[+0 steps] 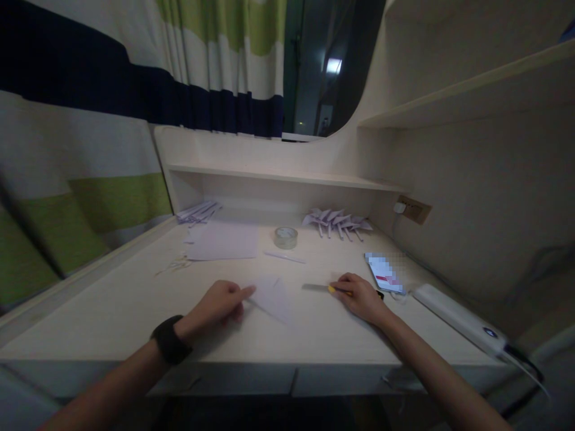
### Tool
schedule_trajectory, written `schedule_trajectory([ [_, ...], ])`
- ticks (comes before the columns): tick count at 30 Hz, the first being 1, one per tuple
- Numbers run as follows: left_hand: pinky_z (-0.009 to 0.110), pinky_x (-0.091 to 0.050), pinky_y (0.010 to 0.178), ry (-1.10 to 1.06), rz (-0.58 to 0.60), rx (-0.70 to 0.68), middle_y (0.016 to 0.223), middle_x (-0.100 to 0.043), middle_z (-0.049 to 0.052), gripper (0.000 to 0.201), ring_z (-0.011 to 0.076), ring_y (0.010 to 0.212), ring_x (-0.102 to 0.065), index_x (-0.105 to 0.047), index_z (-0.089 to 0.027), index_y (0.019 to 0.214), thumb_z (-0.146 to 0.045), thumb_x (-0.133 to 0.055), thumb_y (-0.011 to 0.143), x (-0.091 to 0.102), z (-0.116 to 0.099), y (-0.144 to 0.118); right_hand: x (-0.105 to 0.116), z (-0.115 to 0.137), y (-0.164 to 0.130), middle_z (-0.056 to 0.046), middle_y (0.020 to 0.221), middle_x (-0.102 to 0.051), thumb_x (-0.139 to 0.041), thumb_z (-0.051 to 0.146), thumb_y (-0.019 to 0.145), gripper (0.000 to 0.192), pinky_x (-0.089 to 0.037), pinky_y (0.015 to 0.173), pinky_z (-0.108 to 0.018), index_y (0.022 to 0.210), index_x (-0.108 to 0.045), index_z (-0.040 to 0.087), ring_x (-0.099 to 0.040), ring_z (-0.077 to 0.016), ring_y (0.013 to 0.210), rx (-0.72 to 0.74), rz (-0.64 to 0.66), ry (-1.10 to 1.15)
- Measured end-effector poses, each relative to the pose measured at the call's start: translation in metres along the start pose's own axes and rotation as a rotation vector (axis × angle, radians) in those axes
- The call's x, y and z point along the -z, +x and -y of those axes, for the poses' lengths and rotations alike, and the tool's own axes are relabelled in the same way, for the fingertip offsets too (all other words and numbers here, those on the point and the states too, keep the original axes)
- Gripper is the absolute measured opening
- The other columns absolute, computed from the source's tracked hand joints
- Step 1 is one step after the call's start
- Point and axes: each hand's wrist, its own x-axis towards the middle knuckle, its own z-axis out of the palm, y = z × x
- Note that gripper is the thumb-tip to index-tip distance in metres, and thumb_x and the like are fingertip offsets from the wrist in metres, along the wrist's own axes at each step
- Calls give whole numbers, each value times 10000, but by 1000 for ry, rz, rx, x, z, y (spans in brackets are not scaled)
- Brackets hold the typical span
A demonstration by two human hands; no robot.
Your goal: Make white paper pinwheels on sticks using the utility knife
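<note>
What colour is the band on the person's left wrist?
The wrist band is black, seen in the head view.
</note>
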Motion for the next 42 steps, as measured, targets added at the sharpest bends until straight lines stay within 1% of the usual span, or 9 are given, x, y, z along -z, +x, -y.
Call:
schedule_trajectory([
  [2,290,-377,549,264,-130,-151,461,-528,17,488,158,476,-507,-524,-173,501,-526,-466,833,4,1,0,0,0,0,-74,905,-638,-535,353,879,264,-454,754,-304,1036,-713,237,-590,-192,832,3,2,-1],
  [4,297,-408,613,407,-210,-394,598,-604,25,361,172,587,-556,-587,-173,643,-411,-437,870,5,1,4,0,0,1,-73,902,-640,-538,355,878,265,-454,754,-306,1037,-713,237,-590,-191,829,0,5,-7],
  [6,329,-441,751,457,-174,-666,887,-674,55,234,195,823,-602,-619,-174,917,-242,-400,868,1,-3,12,0,0,2,-73,901,-642,-537,360,879,266,-454,756,-306,1038,-714,240,-590,-190,826,-2,7,-10],
  [8,404,-389,938,509,-86,-907,1210,-600,80,404,224,1135,-512,-540,-183,1179,-118,-404,804,-7,-8,25,0,0,2,-72,901,-642,-537,363,879,268,-453,754,-306,1043,-711,243,-591,-190,826,-3,10,-14],
  [10,460,-314,1021,596,23,-1060,1342,-516,57,553,243,1286,-379,-474,-217,1284,-77,-443,750,-19,-11,41,0,0,2,-72,902,-641,-535,367,880,270,-453,750,-304,1048,-709,247,-591,-191,829,-2,11,-20],
  [14,467,-325,1018,671,95,-1100,1300,-556,44,408,246,1288,-387,-544,-241,1206,-124,-452,827,-42,-5,61,0,1,1,-72,908,-640,-519,362,891,273,-453,749,-300,1052,-707,246,-590,-189,830,2,9,-28],
  [18,438,-368,979,648,21,-1091,1186,-612,81,311,236,1187,-484,-572,-192,1139,-130,-427,870,-52,1,59,0,2,1,-73,902,-640,-520,357,890,271,-454,760,-303,1045,-709,240,-588,-191,832,3,5,-36],
  [28,442,-403,883,670,-82,-1117,989,-595,83,225,230,1006,-522,-583,-179,942,-81,-450,789,-50,-12,48,0,6,-1,-88,892,-620,-517,324,890,262,-451,733,-315,1040,-706,222,-564,-197,821,53,-39,-53],
  [42,374,-412,730,696,-307,-1231,863,-554,93,161,214,815,-473,-593,-165,802,-67,-479,744,-46,-5,47,-7,70,-6,-99,912,-586,-530,179,846,255,-409,717,-342,1057,-669,220,-510,-211,831,163,-100,-53],
])
